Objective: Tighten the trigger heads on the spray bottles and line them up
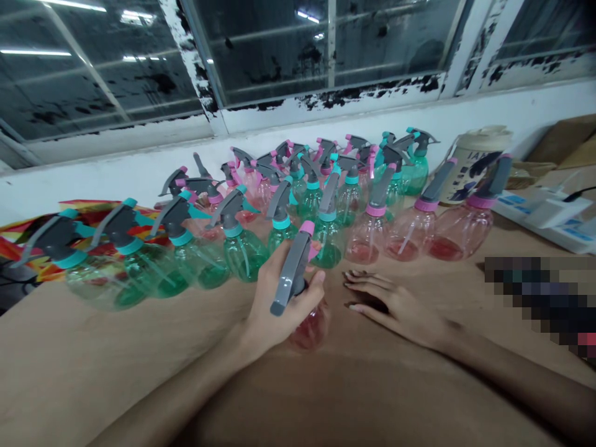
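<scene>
My left hand (274,298) is wrapped round a pink spray bottle (310,326) with a grey trigger head (291,267), held just above the brown table (139,347). Beside it, my right hand (386,301) lies flat on the table with its fingers stretched out and pointing left, holding nothing. Behind both hands stand several green spray bottles (242,248) with teal collars and several pink spray bottles (405,236) with pink collars, all with grey trigger heads.
A white wall and a window sill (326,105) run behind the bottles. At the right stand a cream jar (475,158), a white power strip (549,214) and cardboard boxes (565,139). A colourful cloth (88,214) lies at the far left. A blurred patch covers the right edge.
</scene>
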{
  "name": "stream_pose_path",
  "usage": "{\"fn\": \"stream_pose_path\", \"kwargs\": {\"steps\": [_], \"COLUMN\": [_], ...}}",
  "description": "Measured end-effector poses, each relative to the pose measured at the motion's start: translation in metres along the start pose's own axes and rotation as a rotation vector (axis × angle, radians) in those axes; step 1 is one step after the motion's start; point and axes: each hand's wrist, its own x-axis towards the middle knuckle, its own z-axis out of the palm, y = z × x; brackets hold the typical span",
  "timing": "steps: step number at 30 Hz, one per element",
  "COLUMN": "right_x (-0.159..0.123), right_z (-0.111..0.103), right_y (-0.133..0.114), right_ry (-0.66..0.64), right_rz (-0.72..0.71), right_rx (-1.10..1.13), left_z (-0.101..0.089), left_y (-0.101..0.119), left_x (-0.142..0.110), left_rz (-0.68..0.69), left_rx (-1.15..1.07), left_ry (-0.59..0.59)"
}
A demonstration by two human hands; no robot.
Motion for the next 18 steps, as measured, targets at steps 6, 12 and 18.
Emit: {"fn": "stream_pose_path", "kwargs": {"steps": [6, 12, 18], "right_x": [-0.0003, 0.0, -0.0001], "right_z": [-0.0001, -0.0009, 0.0001], "right_y": [0.0001, -0.0005, 0.0001], "right_ry": [-0.009, -0.008, -0.008], "right_rz": [0.008, 0.008, 0.015], "right_rx": [0.004, 0.0, 0.001], "left_z": [-0.0054, -0.0068, -0.0031], "left_y": [0.0102, 0.0107, 0.0105], "left_x": [0.0016, 0.0031, -0.0007], "left_rz": [-0.008, 0.019, 0.038], "left_rx": [0.052, 0.031, 0.044], "left_ry": [-0.003, -0.023, 0.076]}}
